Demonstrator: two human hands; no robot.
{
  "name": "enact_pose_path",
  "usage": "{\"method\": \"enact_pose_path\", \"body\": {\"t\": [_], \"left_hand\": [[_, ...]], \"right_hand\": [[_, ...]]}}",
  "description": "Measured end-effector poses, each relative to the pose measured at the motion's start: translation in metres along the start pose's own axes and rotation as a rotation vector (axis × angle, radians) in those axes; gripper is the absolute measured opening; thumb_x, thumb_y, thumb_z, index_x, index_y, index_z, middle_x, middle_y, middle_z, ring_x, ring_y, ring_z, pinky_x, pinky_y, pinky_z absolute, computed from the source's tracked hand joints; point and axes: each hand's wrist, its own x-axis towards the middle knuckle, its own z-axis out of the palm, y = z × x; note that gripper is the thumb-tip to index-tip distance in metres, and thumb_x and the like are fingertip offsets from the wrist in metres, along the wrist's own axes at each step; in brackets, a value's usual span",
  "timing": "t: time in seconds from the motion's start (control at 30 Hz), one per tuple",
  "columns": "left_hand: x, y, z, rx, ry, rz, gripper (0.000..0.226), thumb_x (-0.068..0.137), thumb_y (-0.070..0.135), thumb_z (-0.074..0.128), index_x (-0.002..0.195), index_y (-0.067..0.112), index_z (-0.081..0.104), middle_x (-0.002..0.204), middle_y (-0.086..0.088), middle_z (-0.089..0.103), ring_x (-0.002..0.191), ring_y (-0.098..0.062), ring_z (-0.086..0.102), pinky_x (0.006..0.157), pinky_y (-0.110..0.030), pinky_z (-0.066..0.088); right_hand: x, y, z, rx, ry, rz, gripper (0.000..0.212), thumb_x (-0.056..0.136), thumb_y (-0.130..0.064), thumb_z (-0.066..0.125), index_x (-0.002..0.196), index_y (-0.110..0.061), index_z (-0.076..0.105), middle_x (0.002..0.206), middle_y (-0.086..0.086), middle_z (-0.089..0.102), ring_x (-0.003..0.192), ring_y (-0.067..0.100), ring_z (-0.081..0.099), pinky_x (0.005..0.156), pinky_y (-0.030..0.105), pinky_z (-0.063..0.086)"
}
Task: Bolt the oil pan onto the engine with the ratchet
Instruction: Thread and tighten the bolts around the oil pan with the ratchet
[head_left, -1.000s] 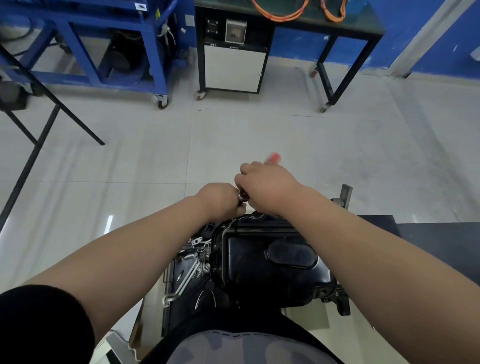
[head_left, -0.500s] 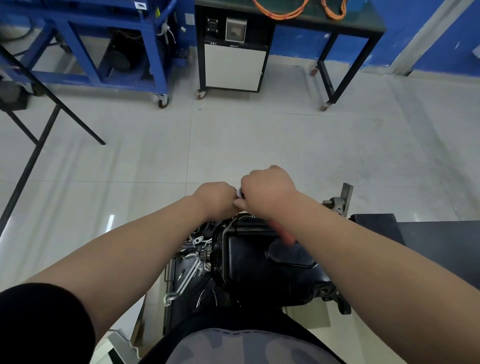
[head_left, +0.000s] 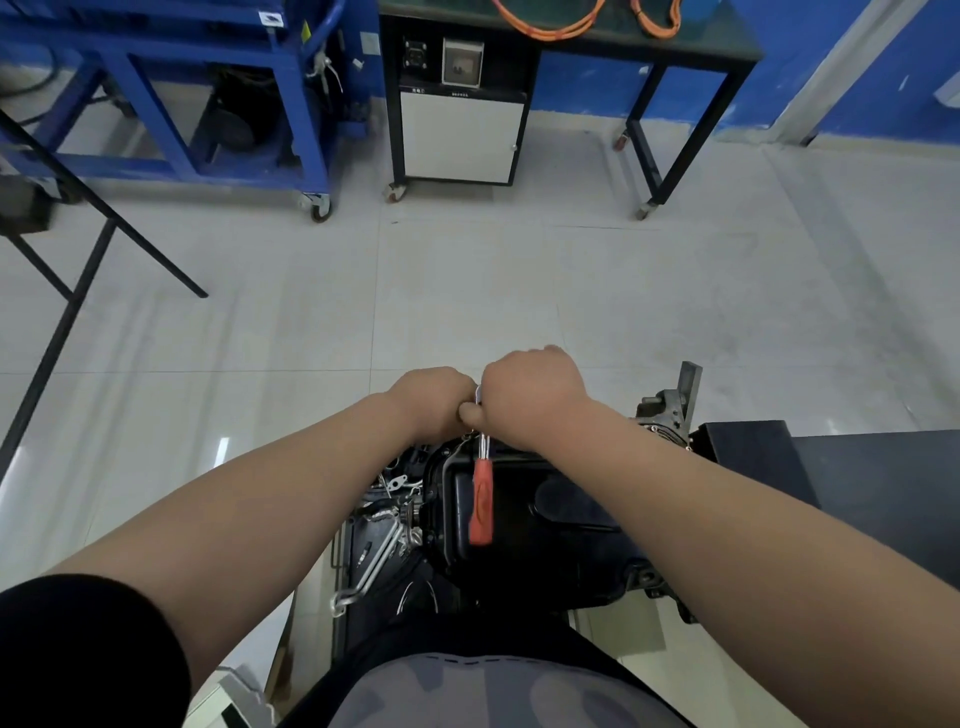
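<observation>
The black oil pan (head_left: 561, 519) sits on top of the engine (head_left: 395, 499) just in front of me. The ratchet (head_left: 480, 499) has a steel shank and a red handle that points back toward me over the pan. Its head is at the pan's far edge, hidden between my two hands. My right hand (head_left: 530, 395) curls over the head, with the thumb pressed against it. My left hand (head_left: 434, 400) is fisted right beside it and touches the right hand; what its fingers hold is hidden. No bolt shows.
Metal pipes and brackets (head_left: 374, 561) stick out on the engine's left side. A dark bench top (head_left: 857, 483) lies to the right, with a grey metal bracket (head_left: 675, 405) at its corner. Across the tiled floor stand a blue wheeled cart (head_left: 208, 104) and a black table (head_left: 649, 78) with a cabinet.
The red handle has swung round from pointing away from me, passed under my right forearm, and now points toward me. Both hands have stayed at the pan's far edge.
</observation>
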Motion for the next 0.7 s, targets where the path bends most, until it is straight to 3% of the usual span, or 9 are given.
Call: {"method": "enact_pose_path", "body": {"t": [0.13, 0.23, 0.3, 0.37, 0.43, 0.5, 0.57, 0.63, 0.7], "left_hand": [[-0.001, 0.004, 0.004, 0.013, 0.049, 0.040, 0.031, 0.089, 0.036, 0.041, 0.067, 0.015, 0.048, 0.062, 0.000, 0.051, 0.063, -0.022, 0.050, 0.049, -0.026, 0.034], [0.001, 0.004, 0.006, 0.047, 0.123, 0.029, 0.031, 0.088, 0.036, 0.041, 0.073, 0.014, 0.056, 0.070, -0.004, 0.059, 0.065, -0.023, 0.052, 0.056, -0.027, 0.039], [0.000, 0.003, 0.005, 0.020, 0.118, -0.008, 0.029, 0.086, 0.036, 0.041, 0.067, 0.017, 0.051, 0.064, 0.001, 0.053, 0.063, -0.021, 0.049, 0.054, -0.026, 0.037], [0.001, 0.002, 0.004, 0.030, 0.068, -0.028, 0.020, 0.082, 0.028, 0.042, 0.067, 0.018, 0.049, 0.062, 0.004, 0.048, 0.062, -0.020, 0.048, 0.051, -0.024, 0.034], [0.001, 0.004, 0.004, 0.038, 0.035, -0.010, 0.016, 0.080, 0.023, 0.042, 0.074, 0.016, 0.054, 0.064, 0.003, 0.047, 0.064, -0.021, 0.049, 0.051, -0.024, 0.033], [0.001, 0.004, 0.006, 0.024, 0.048, 0.007, 0.022, 0.085, 0.028, 0.041, 0.069, 0.016, 0.050, 0.061, 0.003, 0.045, 0.063, -0.021, 0.047, 0.049, -0.025, 0.031], [0.001, 0.006, 0.009, 0.042, 0.100, 0.045, 0.031, 0.089, 0.034, 0.039, 0.063, 0.017, 0.044, 0.056, 0.003, 0.040, 0.062, -0.023, 0.048, 0.049, -0.026, 0.031], [0.001, 0.007, 0.011, 0.033, 0.154, 0.050, 0.029, 0.088, 0.035, 0.041, 0.065, 0.017, 0.044, 0.055, 0.003, 0.039, 0.063, -0.024, 0.050, 0.052, -0.027, 0.034], [0.001, 0.005, 0.012, -0.004, 0.181, 0.017, 0.029, 0.085, 0.035, 0.042, 0.061, 0.019, 0.043, 0.055, 0.006, 0.040, 0.061, -0.021, 0.048, 0.051, -0.025, 0.033]], "right_hand": [[-0.002, 0.009, 0.000, -0.079, 0.114, -0.199, 0.018, 0.089, -0.030, 0.051, 0.101, -0.019, 0.058, 0.107, 0.001, 0.057, 0.101, 0.023, 0.047, 0.077, 0.032, 0.032], [-0.001, 0.018, -0.003, -0.131, 0.212, -0.294, 0.022, 0.086, -0.020, 0.053, 0.108, -0.019, 0.056, 0.110, -0.001, 0.054, 0.109, 0.023, 0.045, 0.083, 0.033, 0.033], [-0.002, 0.014, -0.003, -0.103, 0.201, -0.238, 0.015, 0.087, -0.030, 0.051, 0.096, -0.020, 0.059, 0.101, 0.001, 0.059, 0.098, 0.024, 0.050, 0.078, 0.033, 0.032], [-0.003, 0.006, -0.001, -0.062, 0.132, -0.115, 0.025, 0.087, -0.044, 0.048, 0.074, -0.024, 0.054, 0.080, 0.000, 0.058, 0.076, 0.024, 0.049, 0.068, 0.031, 0.028], [-0.004, 0.004, 0.002, -0.012, 0.041, -0.033, 0.030, 0.087, -0.050, 0.045, 0.070, -0.025, 0.049, 0.070, -0.001, 0.050, 0.069, 0.023, 0.045, 0.064, 0.030, 0.027], [-0.004, 0.005, 0.002, -0.013, 0.060, -0.090, 0.022, 0.088, -0.042, 0.048, 0.081, -0.022, 0.055, 0.087, 0.002, 0.058, 0.079, 0.024, 0.049, 0.065, 0.031, 0.030], [-0.001, 0.011, 0.003, -0.084, 0.116, -0.248, 0.020, 0.089, -0.028, 0.051, 0.104, -0.016, 0.056, 0.110, 0.004, 0.055, 0.102, 0.025, 0.048, 0.078, 0.033, 0.035], [0.002, 0.018, 0.001, -0.118, 0.156, -0.326, 0.026, 0.087, -0.019, 0.052, 0.112, -0.014, 0.052, 0.115, 0.004, 0.049, 0.110, 0.025, 0.044, 0.087, 0.034, 0.034], [0.002, 0.018, 0.001, -0.110, 0.165, -0.289, 0.025, 0.088, -0.027, 0.052, 0.109, -0.015, 0.055, 0.112, 0.004, 0.053, 0.106, 0.025, 0.047, 0.085, 0.034, 0.034]]}}
